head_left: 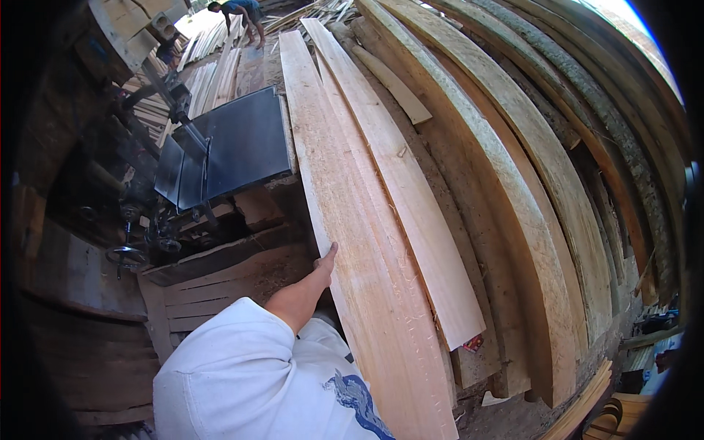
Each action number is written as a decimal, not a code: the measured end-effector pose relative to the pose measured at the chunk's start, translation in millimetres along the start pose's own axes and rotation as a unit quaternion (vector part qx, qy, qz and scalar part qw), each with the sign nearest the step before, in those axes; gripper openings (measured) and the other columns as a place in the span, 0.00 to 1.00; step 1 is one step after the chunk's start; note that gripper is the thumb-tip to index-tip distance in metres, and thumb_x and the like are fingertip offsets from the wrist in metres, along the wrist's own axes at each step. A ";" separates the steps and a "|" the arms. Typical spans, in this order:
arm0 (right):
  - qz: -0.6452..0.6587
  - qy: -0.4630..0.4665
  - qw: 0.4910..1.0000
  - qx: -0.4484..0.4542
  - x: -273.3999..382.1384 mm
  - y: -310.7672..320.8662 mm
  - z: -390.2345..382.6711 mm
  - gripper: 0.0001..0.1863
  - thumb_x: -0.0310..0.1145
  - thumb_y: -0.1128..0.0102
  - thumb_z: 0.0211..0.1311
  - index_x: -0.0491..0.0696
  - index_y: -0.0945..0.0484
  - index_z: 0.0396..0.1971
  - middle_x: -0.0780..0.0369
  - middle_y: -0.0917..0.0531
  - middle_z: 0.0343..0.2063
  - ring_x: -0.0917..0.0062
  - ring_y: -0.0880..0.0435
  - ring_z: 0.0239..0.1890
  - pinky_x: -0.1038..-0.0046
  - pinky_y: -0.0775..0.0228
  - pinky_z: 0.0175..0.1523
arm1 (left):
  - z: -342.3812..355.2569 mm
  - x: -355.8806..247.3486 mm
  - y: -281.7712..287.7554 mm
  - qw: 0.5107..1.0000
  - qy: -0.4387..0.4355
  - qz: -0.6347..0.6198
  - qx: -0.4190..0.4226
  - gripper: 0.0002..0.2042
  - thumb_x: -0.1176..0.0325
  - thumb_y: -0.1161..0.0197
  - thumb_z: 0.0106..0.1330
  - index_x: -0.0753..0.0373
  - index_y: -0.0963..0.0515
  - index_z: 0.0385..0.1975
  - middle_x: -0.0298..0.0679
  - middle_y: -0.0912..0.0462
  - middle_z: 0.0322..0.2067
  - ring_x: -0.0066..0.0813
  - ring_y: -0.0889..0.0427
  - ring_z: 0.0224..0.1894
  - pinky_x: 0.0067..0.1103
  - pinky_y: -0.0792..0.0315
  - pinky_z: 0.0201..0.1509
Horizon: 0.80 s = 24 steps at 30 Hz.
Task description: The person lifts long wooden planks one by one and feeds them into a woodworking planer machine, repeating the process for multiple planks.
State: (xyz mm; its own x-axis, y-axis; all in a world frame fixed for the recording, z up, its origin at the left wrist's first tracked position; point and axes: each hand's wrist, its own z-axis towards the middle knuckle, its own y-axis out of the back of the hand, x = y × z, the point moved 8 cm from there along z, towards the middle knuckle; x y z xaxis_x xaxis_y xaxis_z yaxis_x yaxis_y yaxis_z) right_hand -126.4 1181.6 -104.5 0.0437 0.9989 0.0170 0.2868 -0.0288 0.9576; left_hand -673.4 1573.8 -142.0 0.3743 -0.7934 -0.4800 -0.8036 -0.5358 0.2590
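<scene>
A long pale wooden plank [352, 220] lies on a big stack of rough curved boards [528, 220]. The dark flat metal saw table [235, 147] sits left of the plank. The left hand [325, 265] holds the plank's left edge, fingers curled around it.

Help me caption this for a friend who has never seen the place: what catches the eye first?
A stack of long pale planks fans across the middle and right. The person's left hand grips the left edge of the frontmost plank. To the left stands a saw table with a dark flat top; far behind it, another person bends over.
</scene>
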 end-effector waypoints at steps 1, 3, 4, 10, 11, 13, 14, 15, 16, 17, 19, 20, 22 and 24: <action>0.008 0.011 1.000 0.014 7.9 -4.1 0.5 0.42 0.67 0.59 0.60 0.45 0.37 0.61 0.50 0.29 0.56 0.57 0.27 0.56 0.49 0.32 0.52 | -9.3 -4.1 1.8 0.999 -0.007 0.011 -0.030 0.64 0.27 0.34 0.36 0.72 0.52 0.65 0.52 0.44 0.66 0.46 0.43 0.67 0.43 0.45 0.67; 0.028 0.028 0.998 0.041 20.9 -11.6 -0.1 0.42 0.66 0.59 0.60 0.45 0.37 0.61 0.50 0.29 0.56 0.57 0.27 0.56 0.49 0.32 0.53 | -3.9 -6.6 8.4 0.998 -0.027 -0.008 -0.057 0.64 0.27 0.34 0.36 0.73 0.51 0.64 0.52 0.43 0.66 0.45 0.42 0.67 0.42 0.43 0.67; 0.041 0.038 0.997 0.054 29.5 -17.3 0.0 0.42 0.66 0.58 0.59 0.45 0.37 0.61 0.51 0.29 0.56 0.57 0.28 0.56 0.50 0.32 0.53 | -0.6 -4.7 13.0 0.996 -0.039 -0.020 -0.082 0.63 0.28 0.33 0.37 0.74 0.50 0.64 0.52 0.43 0.65 0.44 0.41 0.67 0.40 0.42 0.66; 0.100 0.073 0.983 0.138 25.5 -28.8 4.4 0.42 0.66 0.57 0.59 0.45 0.38 0.62 0.52 0.29 0.57 0.58 0.28 0.57 0.51 0.33 0.54 | -69.1 34.1 25.1 0.994 -0.036 -0.043 -0.089 0.59 0.31 0.32 0.38 0.78 0.44 0.60 0.52 0.35 0.61 0.43 0.35 0.63 0.38 0.38 0.64; 0.115 0.081 0.978 0.151 23.7 -31.8 4.7 0.42 0.66 0.57 0.59 0.46 0.38 0.62 0.52 0.29 0.57 0.58 0.28 0.57 0.51 0.33 0.55 | -86.6 35.4 26.9 0.995 -0.046 -0.038 -0.082 0.58 0.31 0.32 0.39 0.78 0.42 0.59 0.52 0.34 0.61 0.43 0.34 0.62 0.38 0.37 0.63; 0.155 0.091 0.966 0.184 13.0 -37.1 7.9 0.42 0.66 0.56 0.59 0.46 0.38 0.62 0.52 0.29 0.57 0.58 0.29 0.57 0.51 0.33 0.55 | -111.1 45.5 34.3 0.995 -0.055 -0.041 -0.073 0.56 0.31 0.32 0.40 0.77 0.39 0.58 0.52 0.33 0.60 0.43 0.33 0.61 0.39 0.37 0.62; 0.171 0.097 0.959 0.204 4.0 -40.3 8.6 0.42 0.65 0.56 0.59 0.46 0.38 0.62 0.52 0.30 0.57 0.58 0.29 0.57 0.51 0.33 0.55 | -118.5 55.1 37.7 0.995 -0.060 -0.066 -0.034 0.54 0.32 0.32 0.41 0.77 0.37 0.57 0.52 0.32 0.59 0.43 0.32 0.61 0.39 0.36 0.62; 0.188 0.103 0.951 0.223 -5.6 -42.8 10.0 0.42 0.65 0.56 0.59 0.46 0.38 0.62 0.52 0.30 0.57 0.58 0.29 0.57 0.52 0.33 0.56 | -124.1 65.0 40.1 0.994 -0.065 -0.090 0.006 0.52 0.32 0.32 0.42 0.76 0.35 0.56 0.52 0.30 0.58 0.43 0.31 0.60 0.39 0.35 0.61; 0.210 0.109 0.941 0.243 -11.5 -46.1 12.2 0.42 0.65 0.55 0.59 0.46 0.39 0.62 0.53 0.30 0.57 0.58 0.29 0.58 0.52 0.33 0.56 | -123.7 76.3 45.4 0.993 -0.065 -0.096 0.005 0.52 0.32 0.32 0.42 0.76 0.35 0.56 0.52 0.30 0.58 0.43 0.31 0.60 0.39 0.35 0.61; 0.224 0.112 0.931 0.265 -23.9 -48.4 14.3 0.42 0.65 0.55 0.59 0.46 0.39 0.62 0.53 0.30 0.58 0.58 0.29 0.58 0.52 0.33 0.56 | -125.3 91.6 53.2 0.994 -0.056 -0.095 0.001 0.51 0.33 0.32 0.43 0.74 0.36 0.57 0.51 0.31 0.59 0.43 0.31 0.60 0.40 0.35 0.61; 0.249 0.117 0.910 0.310 -45.4 -53.0 18.7 0.42 0.65 0.55 0.59 0.46 0.39 0.62 0.53 0.30 0.58 0.59 0.30 0.58 0.52 0.34 0.57 | -133.1 134.8 76.5 0.994 -0.043 -0.097 -0.007 0.50 0.34 0.33 0.45 0.72 0.37 0.58 0.50 0.31 0.59 0.44 0.31 0.60 0.40 0.36 0.62; 0.267 0.120 0.898 0.329 -48.9 -54.8 21.4 0.42 0.65 0.54 0.59 0.46 0.39 0.62 0.53 0.30 0.58 0.59 0.30 0.58 0.52 0.34 0.57 | -153.5 143.2 83.3 0.992 -0.039 -0.117 0.013 0.49 0.35 0.33 0.46 0.72 0.37 0.59 0.50 0.31 0.59 0.43 0.31 0.60 0.40 0.35 0.61; 0.294 0.108 0.875 0.368 -76.9 -53.2 29.3 0.42 0.65 0.54 0.59 0.46 0.39 0.62 0.53 0.30 0.58 0.59 0.30 0.58 0.53 0.34 0.57 | -160.6 170.7 94.5 0.989 -0.039 -0.142 0.036 0.48 0.36 0.32 0.46 0.71 0.37 0.59 0.49 0.31 0.59 0.42 0.31 0.60 0.41 0.35 0.61; 0.304 0.104 0.847 0.422 -97.9 -49.0 27.6 0.42 0.65 0.53 0.59 0.46 0.39 0.63 0.54 0.30 0.58 0.59 0.30 0.59 0.53 0.34 0.58 | -131.5 222.4 120.7 0.987 -0.038 -0.155 0.028 0.47 0.37 0.32 0.47 0.70 0.35 0.58 0.48 0.29 0.57 0.42 0.29 0.59 0.40 0.33 0.60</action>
State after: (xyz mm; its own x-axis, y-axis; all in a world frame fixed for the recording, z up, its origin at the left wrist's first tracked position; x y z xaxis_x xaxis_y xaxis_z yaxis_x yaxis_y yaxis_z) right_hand -118.3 1084.1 -161.1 0.2847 0.7719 0.5685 0.8584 -0.4692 0.2073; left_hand -626.3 1294.7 -107.3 0.5726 -0.5682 -0.5909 -0.6808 -0.7312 0.0434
